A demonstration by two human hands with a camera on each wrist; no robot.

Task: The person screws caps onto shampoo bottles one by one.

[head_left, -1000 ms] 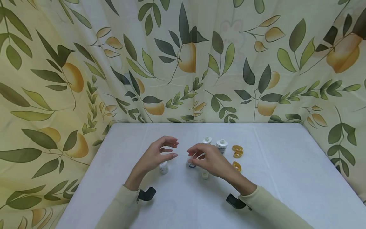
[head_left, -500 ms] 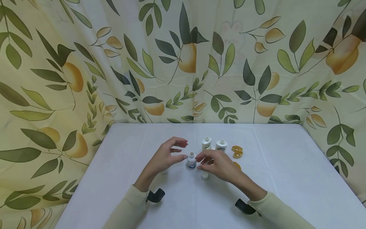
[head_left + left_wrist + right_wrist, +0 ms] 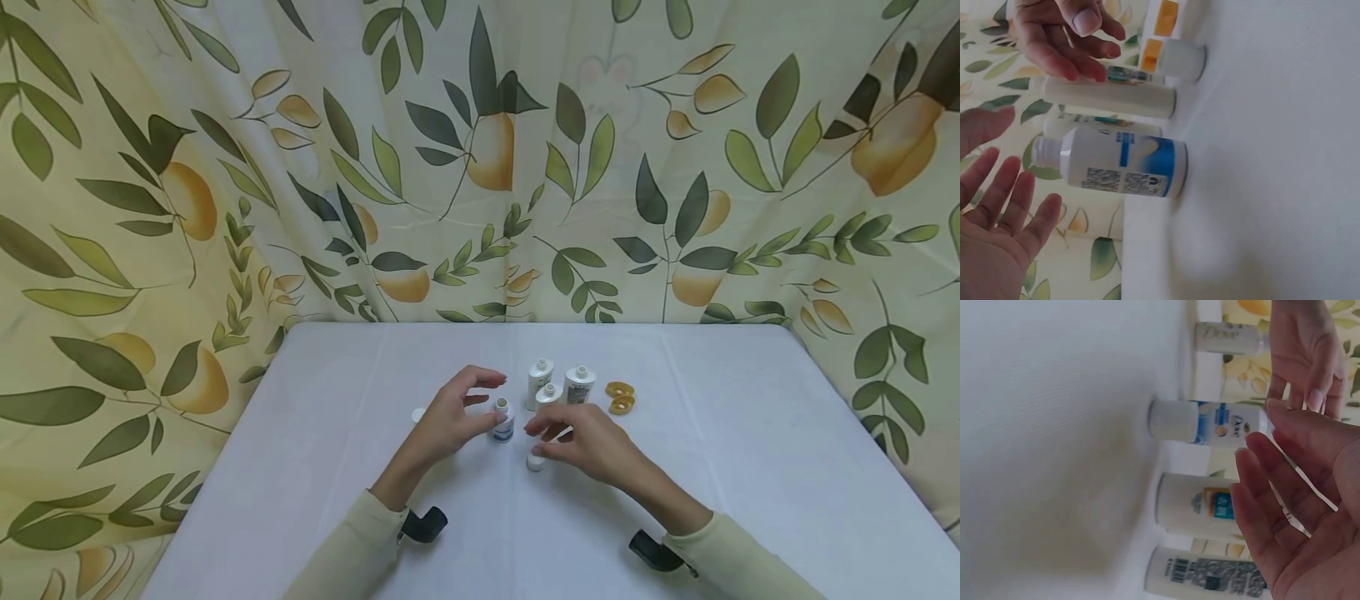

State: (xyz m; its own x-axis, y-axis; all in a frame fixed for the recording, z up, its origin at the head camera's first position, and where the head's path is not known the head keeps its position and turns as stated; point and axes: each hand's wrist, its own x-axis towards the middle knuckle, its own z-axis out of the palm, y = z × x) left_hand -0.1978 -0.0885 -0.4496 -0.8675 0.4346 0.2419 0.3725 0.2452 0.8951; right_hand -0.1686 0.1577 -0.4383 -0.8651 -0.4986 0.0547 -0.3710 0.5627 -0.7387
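Note:
A small uncapped white bottle with a blue label stands upright between the two hands. My left hand is just left of it, fingers spread and apart from the bottle in the left wrist view, thumb tip overlapping it in the head view. To its right, my right hand hovers with loosely curved fingers and holds nothing. Below those fingers a white cap rests on the table; in the right wrist view the cap appears in front of the blue-labelled bottle.
Behind the right hand stand three white bottles, one at the back left, one at the back right and one nearer. Yellow rings lie right of them. Another Dove bottle is partly hidden by the left hand in the head view.
My left hand has moved right, up to the blue-labelled bottle. My right hand has drawn back to the right and nearer, uncovering that bottle and now covering a yellow ring.

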